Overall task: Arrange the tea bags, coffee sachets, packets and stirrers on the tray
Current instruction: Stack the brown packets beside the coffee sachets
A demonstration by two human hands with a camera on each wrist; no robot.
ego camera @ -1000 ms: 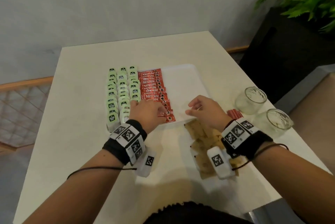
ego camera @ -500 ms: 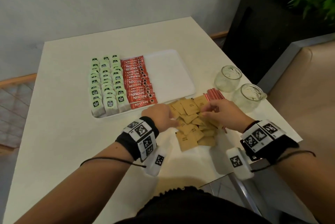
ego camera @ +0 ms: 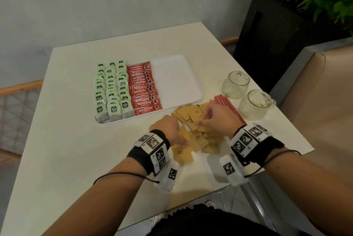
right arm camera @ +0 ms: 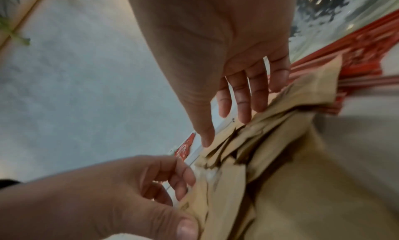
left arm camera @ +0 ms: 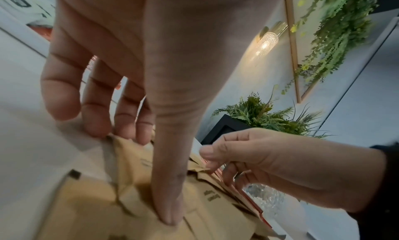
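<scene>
A white tray (ego camera: 176, 81) holds rows of green tea bags (ego camera: 111, 90) on its left and red coffee sachets (ego camera: 145, 90) in its middle; its right part is bare. A loose pile of brown packets (ego camera: 196, 138) lies on the table just in front of the tray. My left hand (ego camera: 172, 132) is on the pile's left side: its thumb lies on top of the brown packets (left arm camera: 138, 201) and its curled fingers (left arm camera: 129, 134) catch a packet's far edge. My right hand (ego camera: 208, 119) reaches over the pile's far side, with fairly straight fingers (right arm camera: 244, 114) touching the packets (right arm camera: 280, 158).
Red stirrers (ego camera: 227, 106) lie on the table right of the pile, partly under my right hand. Two empty glass jars (ego camera: 236, 85) (ego camera: 254, 104) stand beyond them near the table's right edge. A black planter (ego camera: 271, 41) with ferns stands off the table's far right corner.
Both hands have left the coffee sachets on the tray and come back and right onto the brown packet pile. The left thumb now presses on it.
</scene>
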